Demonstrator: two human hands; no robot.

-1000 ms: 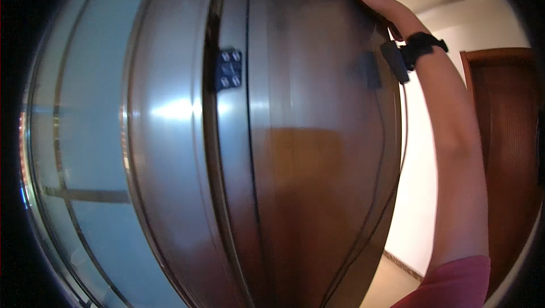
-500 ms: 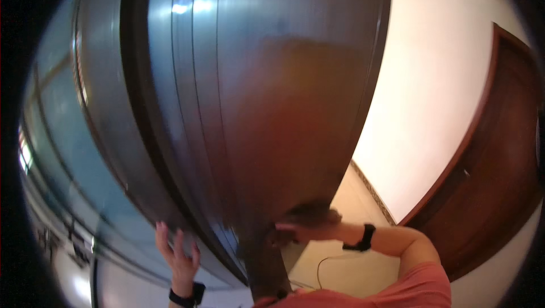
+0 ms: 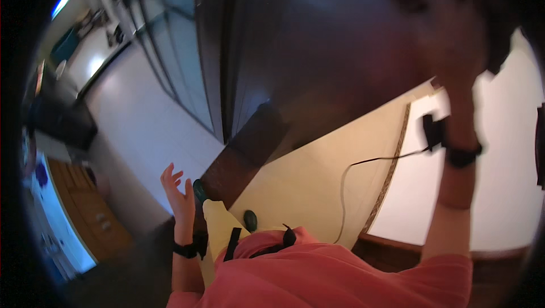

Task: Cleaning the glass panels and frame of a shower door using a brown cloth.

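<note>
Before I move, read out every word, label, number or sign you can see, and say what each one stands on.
None: no text can be read.
Pink shirt: no lettering shows.
Brown panel: no lettering shows; the picture is blurred there.
Right hand: too blurred to read any marking at its fingers.
Black wristband by the left hand: any marking is too small to read.

White wall (image 3: pixel 420 194), right, edged by narrow speckled skirting (image 3: pixel 388 183). Cream floor (image 3: pixel 312 192), centre; greyish floor (image 3: pixel 142 104), left. Bluish glazed partition (image 3: pixel 176 47), dark-framed, upper left. Wooden drawer unit (image 3: pixel 88 206), lower left. Reddish-brown woodwork (image 3: pixel 386 254), lower right. Bright bluish light patch (image 3: pixel 60 4), far upper left.
</note>
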